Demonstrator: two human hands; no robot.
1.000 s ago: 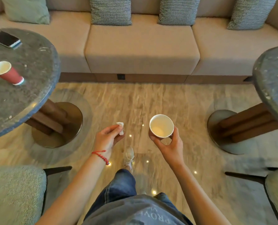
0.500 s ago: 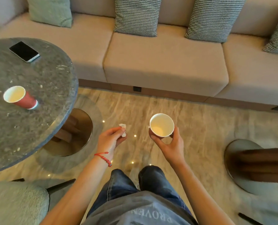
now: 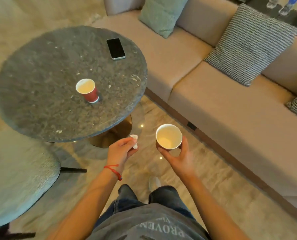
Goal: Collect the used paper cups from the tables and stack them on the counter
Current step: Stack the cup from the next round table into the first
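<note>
Two paper cups concern you at this moment. Your right hand [image 3: 177, 157] curls its fingers round the wall of the held cup [image 3: 168, 136], mouth up, over the floor. Your left hand [image 3: 122, 149] pinches a small white wad of tissue [image 3: 134, 141] between thumb and fingertips. The red cup [image 3: 87, 90] stands upright near the middle of the round table [image 3: 40, 104], ahead and to the left of both grips, well apart from the phone [image 3: 116, 48] lying beyond it. Judge the cups light, thin-walled and easily crushed; the rolled rim is likely the stiffest part, so take the red cup by the upper wall with gentle pressure, or lower the held cup into it. Whether either holds liquid cannot be told, so keep them level. The table edge lies just forward of your left hand; the stool [image 3: 21, 179] stands to its left and the sofa [image 3: 213, 104] to the right of your right hand, leaving an open strip of floor between them.
</note>
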